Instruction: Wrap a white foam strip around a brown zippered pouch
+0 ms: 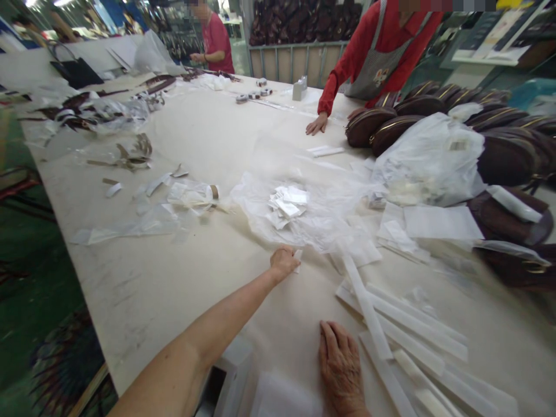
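**Bare left forearm stretched over a pale table (pixel 174 289), a white slip (pixel 297 260) pinched at its end**

From the head view, the bottom edge is filled by the forearm and by a smooth, square-edged grey box (pixel 237 370). The slip, small, thin and flat, is gripped between the thumb and curled fingers of the left hand (pixel 283 260), which is held just in front of a crumpled, translucent plastic sheet (pixel 332 229). On that filmy sheet, a loose heap of white slips (pixel 289 202) is piled, small and straight-edged.

The right hand (pixel 341 365) is laid palm down on the table, its fingers kept close together and slightly bent; whether anything is covered by the palm cannot be told. Just beside it, long, narrow white strips (pixel 369 315) are strewn across one another.

Farther right, a puffy, wrinkled plastic bag (pixel 430 156) is set against rounded dark-brown bags (pixel 395 130) edged with gold-toned zips. Crinkled clear scraps (pixel 191 194) are scattered to the left. Across the table, a co-worker's hand (pixel 317 124), below a red sleeve (pixel 332 92), is rested flat with fingers spread.
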`<state>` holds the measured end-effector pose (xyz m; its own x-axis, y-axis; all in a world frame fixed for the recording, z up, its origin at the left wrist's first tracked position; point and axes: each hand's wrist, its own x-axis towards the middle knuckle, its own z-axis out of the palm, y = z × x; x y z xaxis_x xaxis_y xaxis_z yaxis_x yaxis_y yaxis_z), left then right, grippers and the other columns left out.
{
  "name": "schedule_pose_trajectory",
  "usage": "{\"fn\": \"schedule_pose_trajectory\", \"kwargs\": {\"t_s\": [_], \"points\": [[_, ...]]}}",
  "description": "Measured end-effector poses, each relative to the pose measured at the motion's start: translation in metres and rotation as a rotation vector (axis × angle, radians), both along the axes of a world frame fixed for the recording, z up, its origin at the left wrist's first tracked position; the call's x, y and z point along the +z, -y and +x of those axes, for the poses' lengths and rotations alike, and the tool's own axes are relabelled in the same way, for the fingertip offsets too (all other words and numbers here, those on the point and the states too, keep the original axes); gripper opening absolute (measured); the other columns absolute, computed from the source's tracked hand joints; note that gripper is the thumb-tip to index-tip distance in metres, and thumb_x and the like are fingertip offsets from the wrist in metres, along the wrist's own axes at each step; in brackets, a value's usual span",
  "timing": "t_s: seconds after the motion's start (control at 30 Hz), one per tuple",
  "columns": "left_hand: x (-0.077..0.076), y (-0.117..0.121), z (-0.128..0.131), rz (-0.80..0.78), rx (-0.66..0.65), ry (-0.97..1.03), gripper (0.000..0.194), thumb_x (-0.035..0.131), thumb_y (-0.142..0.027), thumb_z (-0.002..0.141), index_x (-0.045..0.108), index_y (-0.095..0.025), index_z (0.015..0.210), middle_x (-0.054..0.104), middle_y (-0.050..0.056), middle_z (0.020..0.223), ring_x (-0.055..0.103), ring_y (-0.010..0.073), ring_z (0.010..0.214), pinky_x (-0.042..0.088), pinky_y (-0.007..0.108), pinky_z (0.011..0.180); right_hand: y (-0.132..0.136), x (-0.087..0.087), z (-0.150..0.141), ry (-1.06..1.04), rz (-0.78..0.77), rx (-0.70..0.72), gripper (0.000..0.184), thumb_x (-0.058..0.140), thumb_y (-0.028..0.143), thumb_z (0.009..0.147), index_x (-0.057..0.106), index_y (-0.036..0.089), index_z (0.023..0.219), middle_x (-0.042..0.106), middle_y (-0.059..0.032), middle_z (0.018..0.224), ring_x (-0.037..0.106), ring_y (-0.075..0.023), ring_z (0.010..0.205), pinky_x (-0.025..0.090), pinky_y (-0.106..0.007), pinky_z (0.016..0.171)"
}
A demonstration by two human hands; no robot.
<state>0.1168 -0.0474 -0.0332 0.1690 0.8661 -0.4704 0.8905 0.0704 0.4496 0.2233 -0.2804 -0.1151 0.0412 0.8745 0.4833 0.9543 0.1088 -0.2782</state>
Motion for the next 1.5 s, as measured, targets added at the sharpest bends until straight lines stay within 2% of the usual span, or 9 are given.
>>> {"fn": "schedule_pose_trajectory", "kwargs": {"t_s": [0.13, 0.33, 0.53, 0.8, 1.03, 1.2, 1.33, 1.43, 1.5], "points": [[0.032, -0.030, -0.002, -0.006, -0.046, 0.146, 0.011, 0.069, -0.020, 0.070, 0.061, -0.012, 0.071, 0.054, -0.002, 0.057, 0.054, 0.0102, 0.051, 0.042, 0.017, 0.049, 0.000, 0.005, -0.001, -0.004, -0.036, 0.002, 0.028, 0.034, 0.019, 0.093, 0.052, 0.012, 0.113, 0.058, -0.0134, 0.102, 0.050, -0.0227, 0.096, 0.041, -0.037, 0.083], [0.066, -0.097, -0.033, 0.102, -0.003, 0.164, 0.043, 0.055, -0.037, 0.087, 0.043, -0.011, 0.119, 0.057, 0.011, 0.104, 0.058, 0.0087, 0.069, 0.047, 0.018, 0.059, -0.002, 0.010, -0.002, 0.005, -0.055, 0.006, 0.026, 0.039, 0.020, 0.092, 0.053, 0.012, 0.112, 0.059, -0.0132, 0.099, 0.051, -0.0229, 0.094, 0.041, -0.037, 0.084], [0.056, 0.000, -0.125, -0.115, -0.317, -0.123, 0.051, 0.088, -0.016, 0.038, 0.056, -0.015, 0.078, 0.059, 0.002, 0.083, 0.058, 0.0212, 0.082, 0.048, 0.030, 0.078, -0.002, 0.009, -0.001, 0.020, -0.046, 0.007, 0.027, 0.037, 0.021, 0.092, 0.053, 0.012, 0.112, 0.059, -0.0132, 0.100, 0.052, -0.0231, 0.094, 0.041, -0.037, 0.083], [0.024, 0.090, -0.174, -0.140, -0.400, -0.295, 0.022, 0.071, -0.013, 0.059, 0.054, -0.018, 0.072, 0.057, 0.005, 0.097, 0.053, 0.0240, 0.101, 0.041, 0.033, 0.088, -0.001, -0.001, 0.003, 0.128, 0.021, 0.075, 0.034, 0.031, 0.022, 0.093, 0.051, 0.008, 0.117, 0.062, -0.0161, 0.099, 0.055, -0.0260, 0.094, 0.040, -0.040, 0.081], [0.029, 0.085, -0.164, -0.190, -0.238, -0.126, 0.022, 0.068, -0.008, 0.058, 0.048, -0.016, 0.059, 0.053, -0.003, 0.060, 0.060, 0.0188, 0.069, 0.045, 0.025, 0.064, 0.000, -0.010, 0.006, 0.137, 0.050, 0.049, 0.045, 0.029, 0.027, 0.093, 0.039, 0.010, 0.134, 0.062, -0.0154, 0.101, 0.056, -0.0268, 0.091, 0.041, -0.040, 0.080], [0.046, 0.003, -0.102, -0.078, -0.053, 0.120, 0.016, 0.060, -0.022, 0.079, 0.056, -0.012, 0.091, 0.062, 0.002, 0.073, 0.060, 0.0139, 0.061, 0.045, 0.021, 0.051, -0.002, -0.014, 0.005, 0.160, 0.080, 0.051, 0.050, 0.027, 0.027, 0.094, 0.028, 0.012, 0.142, 0.064, -0.0140, 0.097, 0.058, -0.0272, 0.089, 0.041, -0.040, 0.077], [0.056, -0.062, -0.055, 0.132, 0.042, 0.226, 0.040, 0.054, -0.032, 0.088, 0.046, -0.010, 0.120, 0.060, 0.014, 0.107, 0.061, 0.0193, 0.094, 0.051, 0.030, 0.078, -0.001, -0.024, 0.006, 0.141, 0.092, 0.018, 0.050, 0.028, 0.028, 0.093, 0.030, 0.017, 0.142, 0.064, -0.0126, 0.097, 0.060, -0.0268, 0.087, 0.041, -0.040, 0.077], [0.045, -0.060, -0.049, 0.337, -0.002, 0.186, 0.061, 0.064, -0.036, 0.082, 0.037, -0.017, 0.133, 0.043, 0.018, 0.134, 0.038, 0.0285, 0.128, 0.028, 0.048, 0.108, 0.000, -0.031, 0.010, 0.141, 0.103, 0.030, 0.050, 0.028, 0.028, 0.093, 0.031, 0.019, 0.142, 0.065, -0.0116, 0.097, 0.060, -0.0256, 0.085, 0.041, -0.039, 0.077], [0.025, -0.042, -0.055, 0.562, -0.282, 0.007, 0.083, 0.072, -0.041, 0.074, 0.027, -0.024, 0.141, 0.024, 0.018, 0.147, 0.014, 0.0339, 0.138, 0.012, 0.058, 0.110, -0.002, -0.033, 0.012, 0.153, 0.134, 0.030, 0.050, 0.029, 0.029, 0.093, 0.031, 0.019, 0.142, 0.064, -0.0113, 0.094, 0.060, -0.0242, 0.082, 0.041, -0.037, 0.076]]}}
